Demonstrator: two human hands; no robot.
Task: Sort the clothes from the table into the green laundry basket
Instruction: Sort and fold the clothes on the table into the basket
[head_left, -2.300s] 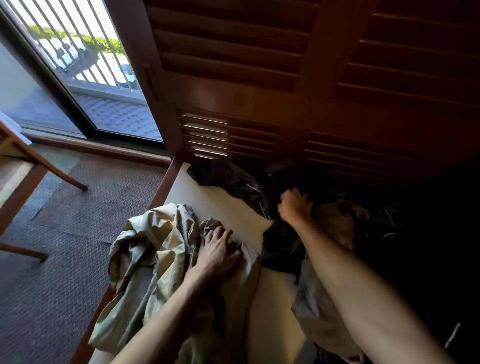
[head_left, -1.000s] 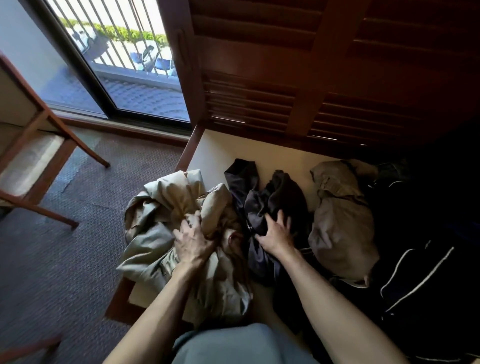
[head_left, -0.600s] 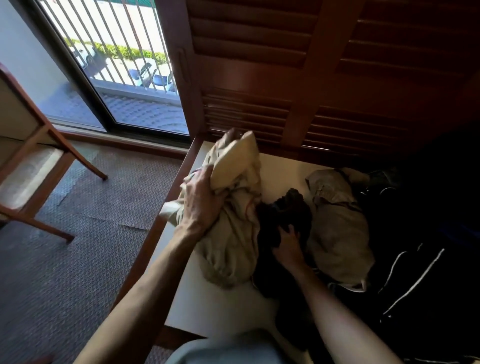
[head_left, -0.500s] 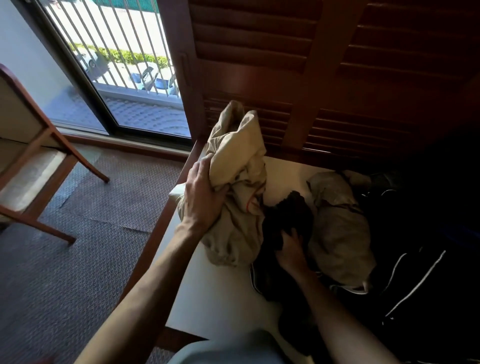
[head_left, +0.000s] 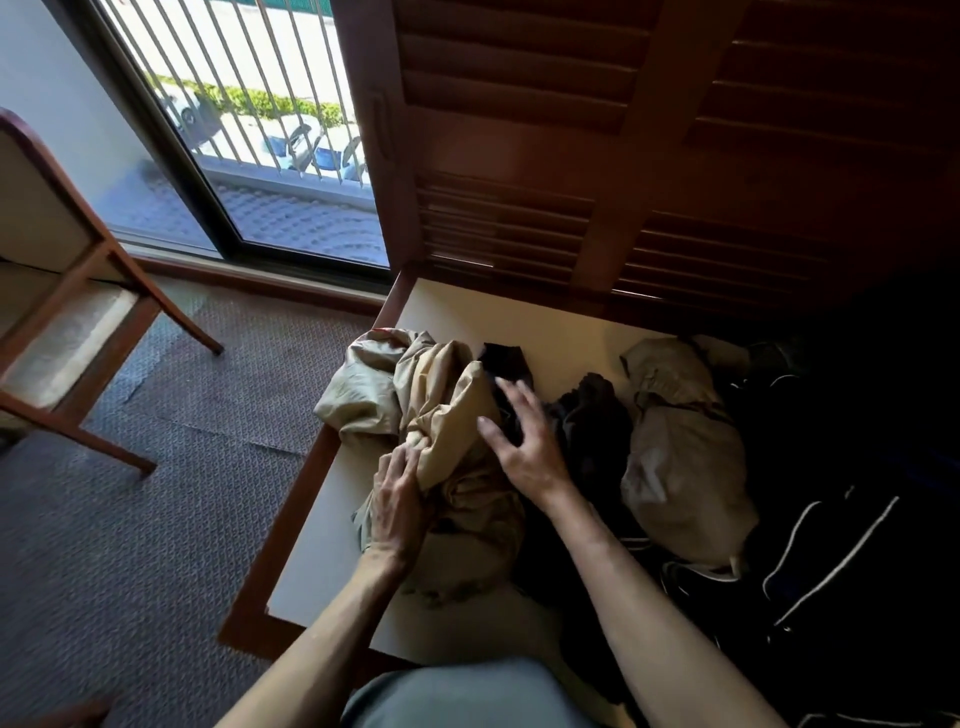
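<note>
Gathering the beige garment (head_left: 441, 415) on the counter (head_left: 317, 551) with both hands.

We see our left hand (head_left: 397, 512) curled into the crumpled beige cloth at its near side, gripping a fold, while our right hand (head_left: 524, 441) hovers with fingers spread and relaxed at the bundle's right edge, over the dark clothes (head_left: 592, 436) lying just beside it. A second beige garment (head_left: 680, 462) lies further right, against a dark jacket with white stripes (head_left: 831, 561).
</note>
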